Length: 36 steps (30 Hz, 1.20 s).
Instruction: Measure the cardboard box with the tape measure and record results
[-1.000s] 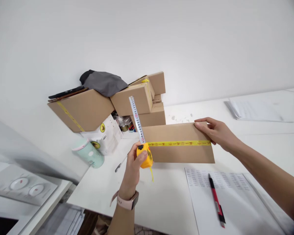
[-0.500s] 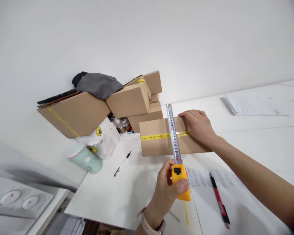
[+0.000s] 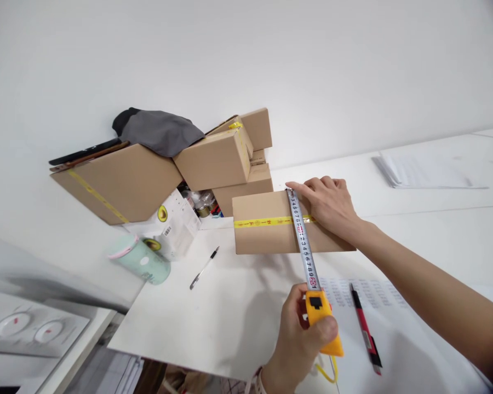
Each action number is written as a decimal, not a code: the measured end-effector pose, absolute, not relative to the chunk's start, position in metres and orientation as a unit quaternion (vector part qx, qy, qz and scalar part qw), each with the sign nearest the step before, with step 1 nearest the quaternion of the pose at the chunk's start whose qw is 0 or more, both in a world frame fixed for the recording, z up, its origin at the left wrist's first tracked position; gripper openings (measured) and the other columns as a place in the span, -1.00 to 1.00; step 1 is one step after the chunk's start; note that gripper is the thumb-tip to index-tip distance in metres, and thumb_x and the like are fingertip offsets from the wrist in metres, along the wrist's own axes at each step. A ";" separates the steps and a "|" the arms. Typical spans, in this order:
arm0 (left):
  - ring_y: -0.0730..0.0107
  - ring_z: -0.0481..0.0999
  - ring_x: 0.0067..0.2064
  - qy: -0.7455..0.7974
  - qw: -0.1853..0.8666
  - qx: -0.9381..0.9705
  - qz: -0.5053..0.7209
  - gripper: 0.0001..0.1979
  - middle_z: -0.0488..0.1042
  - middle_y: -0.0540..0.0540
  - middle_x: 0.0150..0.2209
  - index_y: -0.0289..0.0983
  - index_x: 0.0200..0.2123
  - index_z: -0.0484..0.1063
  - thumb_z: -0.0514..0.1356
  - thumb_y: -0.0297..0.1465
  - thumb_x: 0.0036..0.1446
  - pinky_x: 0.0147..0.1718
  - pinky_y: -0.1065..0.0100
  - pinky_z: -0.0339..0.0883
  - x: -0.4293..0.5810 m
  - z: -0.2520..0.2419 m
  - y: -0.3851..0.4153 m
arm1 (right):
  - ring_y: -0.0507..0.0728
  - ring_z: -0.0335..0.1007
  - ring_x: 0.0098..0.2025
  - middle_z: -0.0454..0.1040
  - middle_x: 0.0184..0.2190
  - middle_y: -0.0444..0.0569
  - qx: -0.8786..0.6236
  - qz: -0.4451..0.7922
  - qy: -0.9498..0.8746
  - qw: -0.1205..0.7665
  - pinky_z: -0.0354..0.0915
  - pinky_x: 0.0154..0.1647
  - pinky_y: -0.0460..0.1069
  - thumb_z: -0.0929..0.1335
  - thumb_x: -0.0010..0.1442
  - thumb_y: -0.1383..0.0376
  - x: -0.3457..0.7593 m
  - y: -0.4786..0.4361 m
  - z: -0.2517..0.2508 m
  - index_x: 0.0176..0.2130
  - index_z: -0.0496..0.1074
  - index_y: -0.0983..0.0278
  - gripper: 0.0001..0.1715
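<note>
My left hand is closed around the yellow case of a tape measure. Its silver blade lies extended across the top of a brown cardboard box, which has yellow printed tape along it. The blade's hooked end reaches the box's far edge. My right hand grips the box toward its right side, one digit stretched left to touch the blade's end. The other fingers bend over the far edge, their tips partly hidden.
Stacked cartons with a grey cloth stand at the back left. A mint green cylinder stands near a white avocado-print box. On the table lie a black-and-clear pen, a red pen, a printed sheet and papers.
The tape measure and my left hand have shifted right and nearer. The blade's end has drawn back to the box's far edge, where a digit of my right hand now touches it.
</note>
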State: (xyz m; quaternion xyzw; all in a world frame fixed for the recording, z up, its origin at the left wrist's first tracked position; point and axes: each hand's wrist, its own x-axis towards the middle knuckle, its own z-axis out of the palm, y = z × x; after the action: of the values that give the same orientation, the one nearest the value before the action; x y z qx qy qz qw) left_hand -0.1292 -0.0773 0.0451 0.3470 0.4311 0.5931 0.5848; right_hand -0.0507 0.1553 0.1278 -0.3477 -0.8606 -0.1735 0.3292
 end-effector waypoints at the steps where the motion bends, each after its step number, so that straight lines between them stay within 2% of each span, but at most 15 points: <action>1: 0.46 0.38 -0.38 0.432 0.585 0.348 0.591 -0.34 0.39 -0.03 -0.32 -0.28 -0.06 0.39 0.48 -0.03 -0.11 -0.36 0.36 0.38 -0.131 0.044 -0.077 | 0.26 0.21 -0.19 0.52 -0.12 0.04 -0.343 -0.174 -0.863 0.328 0.00 -0.15 0.15 0.12 0.39 0.44 -0.050 0.156 0.128 0.22 0.40 0.00 -0.41; 9: 0.39 0.37 -0.27 0.457 0.573 0.376 0.567 -0.32 0.40 -0.08 -0.20 -0.27 0.05 0.39 0.49 -0.13 -0.10 -0.33 0.38 0.40 -0.143 0.035 -0.075 | 0.26 0.19 -0.17 0.53 -0.12 0.05 -0.323 -0.161 -0.867 0.343 0.01 -0.13 0.16 0.12 0.35 0.46 -0.046 0.159 0.125 0.20 0.43 -0.02 -0.36; 17: 0.36 0.35 -0.25 0.526 0.535 0.392 0.532 -0.39 0.40 -0.07 -0.21 -0.22 0.09 0.40 0.43 -0.27 -0.05 -0.32 0.36 0.40 -0.140 0.028 -0.077 | 0.28 0.19 -0.15 0.52 -0.11 0.08 -0.325 -0.134 -0.866 0.356 0.03 -0.11 0.20 0.11 0.37 0.40 -0.045 0.153 0.123 0.21 0.43 -0.04 -0.38; 25: 0.34 0.36 -0.20 0.492 0.547 0.381 0.561 -0.36 0.42 -0.10 -0.16 -0.25 0.06 0.41 0.48 -0.16 -0.07 -0.26 0.37 0.38 -0.140 0.030 -0.079 | 0.29 0.20 -0.14 0.51 -0.11 0.07 -0.330 -0.121 -0.867 0.353 0.03 -0.08 0.19 0.11 0.39 0.38 -0.045 0.153 0.123 0.21 0.42 -0.01 -0.42; 27: 0.35 0.37 -0.22 0.458 0.567 0.363 0.581 -0.34 0.43 -0.12 -0.14 -0.25 0.04 0.41 0.49 -0.12 -0.09 -0.27 0.36 0.38 -0.138 0.032 -0.085 | 0.29 0.20 -0.13 0.51 -0.13 0.10 -0.342 -0.126 -0.860 0.358 0.04 -0.07 0.19 0.10 0.41 0.33 -0.046 0.152 0.122 0.23 0.40 0.08 -0.45; 30: 0.35 0.41 -0.25 0.424 0.582 0.339 0.605 -0.31 0.43 -0.15 -0.09 -0.22 0.00 0.41 0.49 -0.05 -0.15 -0.25 0.30 0.41 -0.135 0.034 -0.104 | 0.32 0.22 -0.10 0.50 -0.14 0.13 -0.364 -0.137 -0.846 0.365 0.05 -0.02 0.20 0.11 0.44 0.13 -0.045 0.144 0.119 0.18 0.42 0.19 -0.49; 32: 0.31 0.43 -0.24 0.440 0.566 0.335 0.612 -0.27 0.44 -0.17 -0.07 -0.19 0.03 0.39 0.50 -0.05 -0.18 -0.22 0.27 0.43 -0.134 0.033 -0.121 | 0.33 0.23 -0.06 0.50 -0.10 0.13 -0.370 -0.138 -0.841 0.369 0.03 0.03 0.21 0.12 0.43 0.02 -0.041 0.135 0.111 0.13 0.44 0.18 -0.47; 36: 0.22 0.45 -0.16 0.496 0.549 0.330 0.586 -0.20 0.47 -0.20 -0.02 -0.16 0.11 0.35 0.51 -0.08 -0.19 -0.19 0.26 0.45 -0.137 0.028 -0.151 | 0.31 0.24 0.02 0.49 0.04 0.09 -0.353 -0.124 -0.857 0.354 0.02 0.09 0.21 0.16 0.42 -0.05 -0.030 0.115 0.078 0.11 0.42 0.16 -0.48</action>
State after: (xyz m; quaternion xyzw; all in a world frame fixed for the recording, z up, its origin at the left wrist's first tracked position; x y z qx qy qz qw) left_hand -0.1367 -0.1509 0.0282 0.3298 0.4961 0.5860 0.5493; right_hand -0.0302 0.1153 0.0781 -0.3531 -0.8571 -0.1244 0.3540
